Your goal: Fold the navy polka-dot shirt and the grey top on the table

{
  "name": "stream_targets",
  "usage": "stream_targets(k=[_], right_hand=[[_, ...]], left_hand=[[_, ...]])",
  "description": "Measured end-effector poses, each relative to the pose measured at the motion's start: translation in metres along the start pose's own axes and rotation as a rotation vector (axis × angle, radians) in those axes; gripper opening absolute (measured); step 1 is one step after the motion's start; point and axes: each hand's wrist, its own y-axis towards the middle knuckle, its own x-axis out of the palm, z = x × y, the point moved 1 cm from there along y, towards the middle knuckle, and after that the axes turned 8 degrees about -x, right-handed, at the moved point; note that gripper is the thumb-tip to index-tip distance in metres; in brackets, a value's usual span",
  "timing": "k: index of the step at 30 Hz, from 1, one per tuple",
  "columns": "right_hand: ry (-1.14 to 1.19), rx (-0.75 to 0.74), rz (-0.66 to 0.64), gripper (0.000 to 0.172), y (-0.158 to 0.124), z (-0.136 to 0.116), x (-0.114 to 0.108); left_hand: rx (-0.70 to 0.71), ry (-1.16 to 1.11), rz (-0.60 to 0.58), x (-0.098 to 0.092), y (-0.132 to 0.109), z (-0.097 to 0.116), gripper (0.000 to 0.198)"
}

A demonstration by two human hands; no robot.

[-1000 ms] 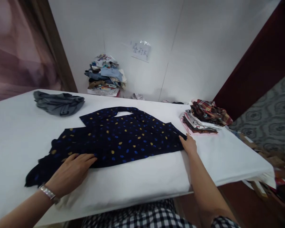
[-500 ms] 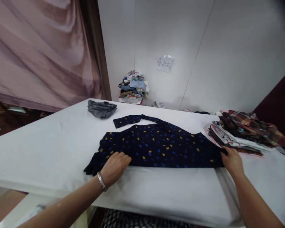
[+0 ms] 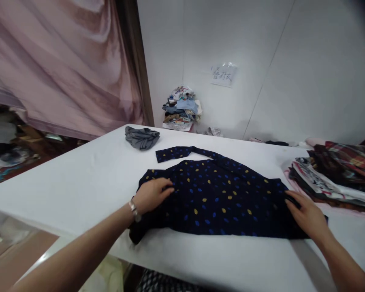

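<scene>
A dark navy shirt (image 3: 212, 198) with yellow and blue spots lies spread on the white table (image 3: 63, 182), one long sleeve (image 3: 173, 153) bent out along its far side. Over the shirt's left part is my left hand (image 3: 153, 195), wearing a silver bracelet, its thumb and fingers apart. My right hand (image 3: 306, 215) is over the right end, thumb and forefinger parted with dark cloth showing between them. Both hands touch or hover just above the cloth; I cannot tell which. The shirt's lower left corner bunches near the table's front edge.
A crumpled grey garment (image 3: 142, 138) sits at the far left of the table. Stacked clothes (image 3: 337, 174) stand on the right, plaid on top. Another clothes pile (image 3: 182, 107) rises by the wall beneath a paper sign (image 3: 224, 75). A pink curtain (image 3: 79, 61) hangs at left.
Both hands have let go of the shirt's near edge and moved farther in over the cloth. The near edge now lies closer to me. The camera view has turned slightly left.
</scene>
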Motion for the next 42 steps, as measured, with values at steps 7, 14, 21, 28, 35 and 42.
stream_targets(k=[7,14,21,28,35,42], right_hand=[[0.297,-0.264,-0.376,0.04,0.026,-0.125,0.049],[0.226,-0.334,-0.526,0.045,0.008,-0.132,0.07],[0.328,-0.219,-0.544,0.039,0.055,-0.13,0.071],[0.284,-0.211,-0.469,0.031,0.189,-0.18,0.134],[0.236,-0.142,-0.548,0.052,0.273,-0.266,0.217],[0.353,0.077,-0.437,0.029,0.292,-0.267,0.256]], left_hand=[[-0.255,0.292,-0.064,0.021,0.088,-0.042,0.034],[-0.511,0.273,0.056,-0.006,0.131,-0.093,0.037],[-0.492,0.158,0.013,0.009,0.146,-0.116,0.05],[-0.468,0.088,0.091,0.039,0.148,-0.121,0.059],[-0.504,0.017,0.078,0.042,0.152,-0.129,0.059],[-0.639,-0.103,-0.098,0.031,0.175,-0.132,0.063]])
